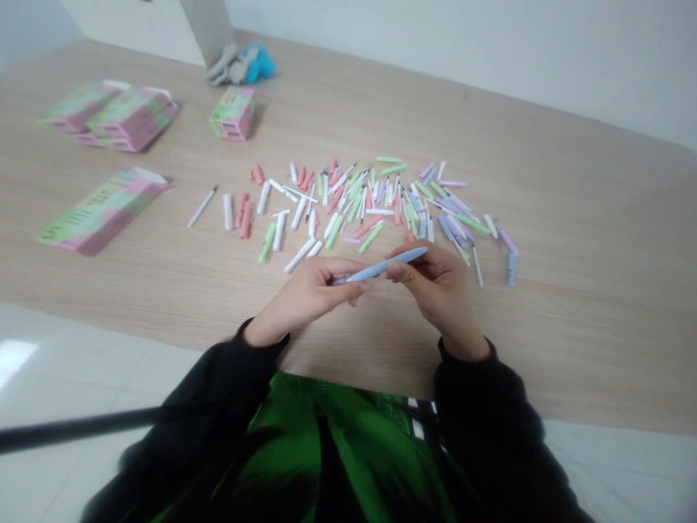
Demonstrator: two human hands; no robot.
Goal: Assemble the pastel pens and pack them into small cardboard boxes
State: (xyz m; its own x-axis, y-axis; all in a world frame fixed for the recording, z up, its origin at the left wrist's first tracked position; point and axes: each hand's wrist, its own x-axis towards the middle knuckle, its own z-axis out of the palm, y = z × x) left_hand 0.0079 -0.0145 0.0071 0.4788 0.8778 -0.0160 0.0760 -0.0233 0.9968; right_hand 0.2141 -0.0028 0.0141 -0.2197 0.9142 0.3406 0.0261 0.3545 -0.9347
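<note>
A light blue pen (375, 270) is held between my two hands above the table's near side, slanting up to the right. My left hand (321, 287) grips its lower left end with thumb and fingers. Around the upper right part, my right hand (433, 280) is closed, thumb on the near side; the tapered tip sticks out past it. Just beyond my hands lies a loose spread of pen parts: white barrels (299, 256), green pieces (371, 237), pink caps (246, 220), purple pieces (508, 242) and thin refills with dark tips (478, 265).
Pink and green boxes (131, 116) are stacked at the back left, with one long box (103, 211) nearer and a small box (233, 113) farther right. Grey and blue gloves (242, 65) lie by a white cabinet (157, 29). A wall (490, 51) bounds the wooden table (588, 290).
</note>
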